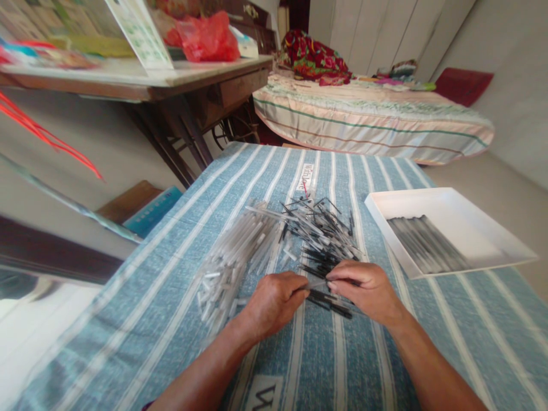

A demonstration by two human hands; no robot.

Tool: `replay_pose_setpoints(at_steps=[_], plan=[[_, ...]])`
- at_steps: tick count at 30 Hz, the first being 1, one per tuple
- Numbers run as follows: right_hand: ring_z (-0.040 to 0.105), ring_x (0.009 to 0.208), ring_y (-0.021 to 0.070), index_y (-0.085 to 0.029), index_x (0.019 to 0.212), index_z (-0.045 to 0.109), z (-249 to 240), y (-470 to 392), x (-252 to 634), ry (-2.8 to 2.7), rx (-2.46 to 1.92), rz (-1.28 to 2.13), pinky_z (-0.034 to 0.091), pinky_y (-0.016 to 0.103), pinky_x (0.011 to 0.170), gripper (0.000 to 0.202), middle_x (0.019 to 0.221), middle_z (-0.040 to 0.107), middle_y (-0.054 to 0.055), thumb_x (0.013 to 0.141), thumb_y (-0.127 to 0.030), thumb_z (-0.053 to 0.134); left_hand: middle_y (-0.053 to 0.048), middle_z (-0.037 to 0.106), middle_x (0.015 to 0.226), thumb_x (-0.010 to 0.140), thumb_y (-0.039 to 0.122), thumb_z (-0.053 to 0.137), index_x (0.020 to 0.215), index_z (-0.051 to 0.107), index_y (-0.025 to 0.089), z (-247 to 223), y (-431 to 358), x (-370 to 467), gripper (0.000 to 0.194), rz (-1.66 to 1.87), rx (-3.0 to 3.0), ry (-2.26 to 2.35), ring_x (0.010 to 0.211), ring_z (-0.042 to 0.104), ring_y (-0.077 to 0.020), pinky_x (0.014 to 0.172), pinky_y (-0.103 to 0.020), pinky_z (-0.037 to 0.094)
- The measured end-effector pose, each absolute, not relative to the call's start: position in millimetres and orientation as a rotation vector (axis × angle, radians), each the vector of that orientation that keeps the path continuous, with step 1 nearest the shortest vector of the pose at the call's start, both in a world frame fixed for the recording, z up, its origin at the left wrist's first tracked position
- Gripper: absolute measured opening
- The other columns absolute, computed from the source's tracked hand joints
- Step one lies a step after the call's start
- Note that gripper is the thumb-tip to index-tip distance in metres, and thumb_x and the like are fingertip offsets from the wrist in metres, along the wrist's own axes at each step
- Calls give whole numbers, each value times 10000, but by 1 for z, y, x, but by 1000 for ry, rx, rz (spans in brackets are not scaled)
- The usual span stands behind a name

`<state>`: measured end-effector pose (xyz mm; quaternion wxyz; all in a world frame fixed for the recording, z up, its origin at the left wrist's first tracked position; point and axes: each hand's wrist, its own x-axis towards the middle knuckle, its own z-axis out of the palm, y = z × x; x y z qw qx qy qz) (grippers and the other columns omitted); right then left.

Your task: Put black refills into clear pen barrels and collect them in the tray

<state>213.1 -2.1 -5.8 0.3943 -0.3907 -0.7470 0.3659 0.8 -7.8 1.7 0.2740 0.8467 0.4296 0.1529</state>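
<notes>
My left hand point(278, 299) is closed in a pinch on one end of a thin clear plastic tube point(317, 283). The tube's other end runs into the pinched fingers of my right hand point(363, 285); whether those fingers also hold a thin black stick is hidden. Just under and behind the hands lie thin black sticks point(321, 260). Farther back is a loose heap of mixed black and clear slim pieces point(321, 220). To the left of it rests a pile of translucent, pen-like tubes point(235, 245), with their whitish ends toward me.
At the right, a shallow white box point(483, 211) holds a row of dark grey slim pieces point(428, 242). Everything rests on a blue striped tablecloth point(171, 297). A wooden desk point(205, 85) with a red plastic bag point(209, 37) stands at the back left, and a bed point(377, 111) stands behind.
</notes>
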Motion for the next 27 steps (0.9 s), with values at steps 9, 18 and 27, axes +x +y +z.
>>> replay_pose_setpoints(at_steps=[9, 18, 27], plan=[[610, 611, 139, -171, 833, 716, -7, -3, 215, -1840, -983, 1058, 477, 248, 568, 115, 694, 661, 47, 786, -226, 626, -10, 596, 713, 883, 196, 435, 768, 600, 160, 1, -9, 1, 204, 380, 2295, 1162, 697, 585, -123, 631, -199, 399], [597, 525, 122, -162, 846, 706, -8, -4, 216, -1866, -1063, 1056, 458, 229, 510, 130, 647, 647, 31, 800, -221, 600, -8, 602, 712, 868, 183, 445, 749, 586, 168, 3, -9, 0, 185, 392, 2303, 1143, 692, 588, -123, 618, -193, 401], [576, 502, 122, -170, 783, 699, -9, -2, 217, -1953, -1144, 1027, 428, 219, 499, 178, 565, 634, 10, 825, -288, 572, -9, 602, 705, 870, 197, 439, 752, 588, 173, 0, -9, 0, 191, 399, 2348, 1146, 675, 587, -123, 607, -199, 399]])
